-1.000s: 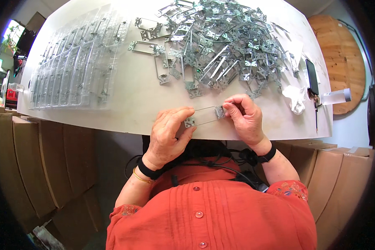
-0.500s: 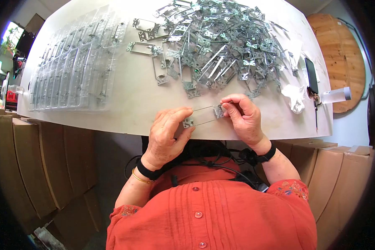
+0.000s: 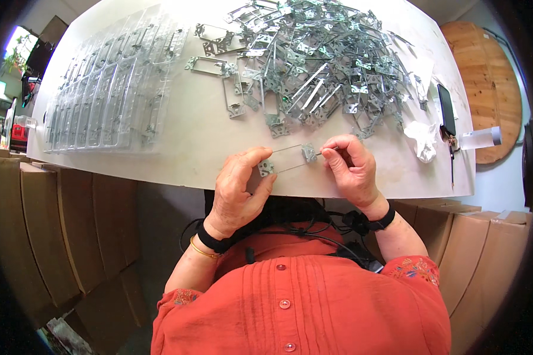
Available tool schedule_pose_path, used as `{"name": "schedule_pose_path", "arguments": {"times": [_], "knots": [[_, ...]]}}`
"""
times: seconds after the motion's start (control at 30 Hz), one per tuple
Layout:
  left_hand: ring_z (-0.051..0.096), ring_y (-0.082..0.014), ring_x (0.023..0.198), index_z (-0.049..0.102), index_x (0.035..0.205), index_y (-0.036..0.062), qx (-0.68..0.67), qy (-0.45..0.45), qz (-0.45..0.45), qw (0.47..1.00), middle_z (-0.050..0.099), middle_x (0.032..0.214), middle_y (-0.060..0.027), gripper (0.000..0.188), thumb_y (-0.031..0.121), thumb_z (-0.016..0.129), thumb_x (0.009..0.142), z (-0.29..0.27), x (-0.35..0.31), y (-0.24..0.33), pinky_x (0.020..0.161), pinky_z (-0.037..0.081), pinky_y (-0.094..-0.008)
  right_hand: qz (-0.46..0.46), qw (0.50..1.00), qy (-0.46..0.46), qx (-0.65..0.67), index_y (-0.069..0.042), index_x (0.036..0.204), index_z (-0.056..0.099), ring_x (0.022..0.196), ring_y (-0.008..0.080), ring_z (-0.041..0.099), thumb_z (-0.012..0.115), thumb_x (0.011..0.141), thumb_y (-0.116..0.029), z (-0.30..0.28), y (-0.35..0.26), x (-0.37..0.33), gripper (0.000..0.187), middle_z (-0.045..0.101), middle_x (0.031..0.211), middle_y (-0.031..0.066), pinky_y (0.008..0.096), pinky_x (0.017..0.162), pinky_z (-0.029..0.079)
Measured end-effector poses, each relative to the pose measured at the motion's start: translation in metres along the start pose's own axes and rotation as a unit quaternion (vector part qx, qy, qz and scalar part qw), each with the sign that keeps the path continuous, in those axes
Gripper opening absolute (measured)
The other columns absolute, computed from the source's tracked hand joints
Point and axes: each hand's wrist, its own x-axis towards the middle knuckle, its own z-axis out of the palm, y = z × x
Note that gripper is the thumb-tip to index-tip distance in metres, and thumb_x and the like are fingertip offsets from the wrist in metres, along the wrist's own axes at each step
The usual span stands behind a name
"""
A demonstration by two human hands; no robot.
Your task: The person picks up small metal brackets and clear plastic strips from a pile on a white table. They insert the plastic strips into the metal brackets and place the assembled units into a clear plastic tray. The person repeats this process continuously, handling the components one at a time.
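Note:
Near the table's front edge, my left hand [image 3: 240,188] pinches one end of a metal bracket [image 3: 308,153] between thumb and fingers. Two thin rods join the bracket's end plates, and its far end points right. My right hand [image 3: 353,167] is closed in a pinch on a thin dark pin-like piece [image 3: 321,154] at that right end; the piece is too small to make out fully. Beyond my hands lies a large heap of similar metal brackets [image 3: 314,65], tangled together.
Clear plastic trays [image 3: 109,100] with slots holding metal pieces cover the table's left side. To the right lie a crumpled white tissue [image 3: 421,141], a black phone [image 3: 446,110] and a clear tube [image 3: 481,138]. Cardboard boxes [image 3: 71,231] stand below the table.
My right hand has drawn slightly to the right, away from the bracket's end plate, which is now more exposed. My left hand keeps its hold on the bracket.

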Motion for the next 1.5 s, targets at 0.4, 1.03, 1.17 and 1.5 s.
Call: {"name": "schedule_pose_path", "arguments": {"times": [0.4,1.03,1.17,1.5], "knots": [[0.072,-0.0317,0.118,0.068,0.136,-0.0003,-0.004,0.005,0.002,1.000,0.073,0.132,-0.0181,0.053,-0.007,0.083,0.086,0.000,0.000,-0.003,0.101,0.058,-0.0380,-0.054,0.995,-0.018,-0.081,-0.005,0.105,0.069,0.072,0.0160,0.063,0.081,0.099,-0.003,0.000,0.000,0.003,0.014,0.070,0.090,0.0061,0.0293,0.065,0.051],[0.072,-0.0350,0.109,0.068,0.134,0.0020,-0.001,0.022,0.006,1.000,0.074,0.123,-0.0174,0.048,0.001,0.084,0.088,0.002,-0.001,0.002,0.094,0.059,-0.0419,-0.029,0.995,-0.021,-0.095,-0.004,0.104,0.072,0.074,0.0190,0.064,0.078,0.097,0.001,-0.002,-0.002,-0.001,0.010,0.069,0.089,0.0089,0.0317,0.068,0.052],[0.071,-0.0385,0.112,0.068,0.134,0.0029,-0.011,0.033,0.007,0.999,0.074,0.124,-0.0184,0.049,0.004,0.085,0.088,0.003,-0.003,0.000,0.099,0.058,-0.0459,-0.046,0.994,-0.021,-0.095,-0.004,0.105,0.068,0.074,0.0090,0.060,0.071,0.105,0.000,0.000,0.007,-0.002,0.006,0.064,0.090,0.0008,0.0258,0.067,0.050],[0.071,-0.0380,0.117,0.064,0.138,0.0047,-0.003,0.034,0.022,0.999,0.073,0.127,-0.0157,0.053,0.005,0.084,0.089,0.009,-0.005,-0.005,0.103,0.055,-0.0473,0.011,0.999,-0.024,-0.037,-0.002,0.107,0.067,0.079,0.0112,0.062,0.072,0.103,0.002,-0.003,0.015,-0.007,0.008,0.067,0.099,0.0059,0.0267,0.070,0.052]]}}
